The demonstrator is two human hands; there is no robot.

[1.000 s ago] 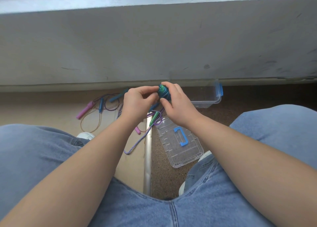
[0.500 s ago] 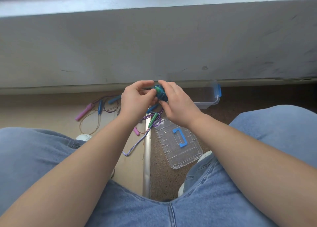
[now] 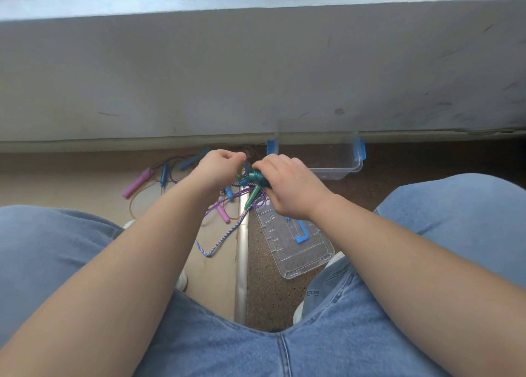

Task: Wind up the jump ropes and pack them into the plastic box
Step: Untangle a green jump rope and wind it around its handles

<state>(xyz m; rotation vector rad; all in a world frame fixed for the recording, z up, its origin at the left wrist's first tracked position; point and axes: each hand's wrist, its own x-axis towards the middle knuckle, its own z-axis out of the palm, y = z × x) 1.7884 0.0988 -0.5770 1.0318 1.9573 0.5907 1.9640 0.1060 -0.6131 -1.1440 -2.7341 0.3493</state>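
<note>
The right hand (image 3: 287, 190) is holding the wound jump rope (image 3: 254, 175) in a closed grip while the left hand (image 3: 220, 168) is pinching its cord, apparently tightening the coil for the plastic box (image 3: 338, 169).

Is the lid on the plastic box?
No, the clear lid lies flat on the floor, apart from the open plastic box by the wall.
</note>
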